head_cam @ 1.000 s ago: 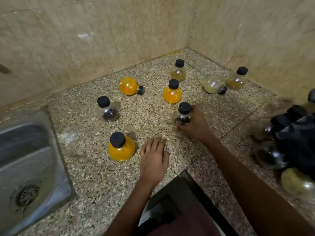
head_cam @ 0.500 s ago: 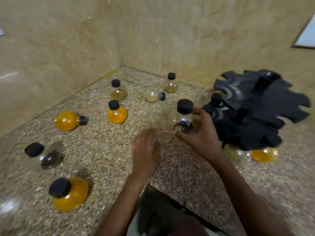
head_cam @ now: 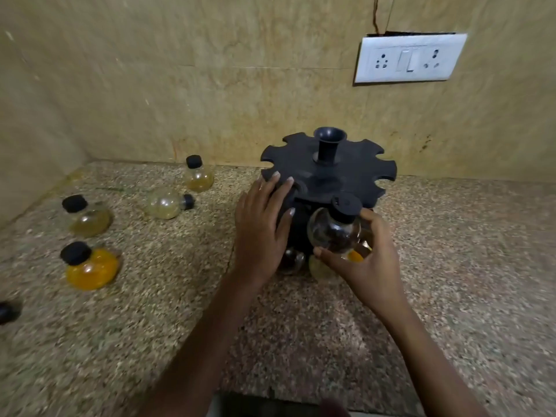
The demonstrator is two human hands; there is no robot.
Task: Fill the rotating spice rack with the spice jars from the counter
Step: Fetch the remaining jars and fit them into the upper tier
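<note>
At six o'clock of the black notched plastic rotating spice rack (head_cam: 328, 173), the right hand (head_cam: 365, 263) curls round a round clear glass jar with a black cap (head_cam: 334, 228), while the left hand (head_cam: 261, 233) rests flat with straight fingers on the rack's nine o'clock edge.

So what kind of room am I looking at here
Most likely a home kitchen. A speckled granite counter meets a tiled wall with a socket and switch plate, and round spice jars such as the orange one sit beside a black rotating spice rack.

A speckled granite counter (head_cam: 451, 281) runs back to a beige stone wall (head_cam: 210, 85), where a white socket plate (head_cam: 410, 58) with a switch sits far right, under what may be a thin wire (head_cam: 375, 13).
</note>
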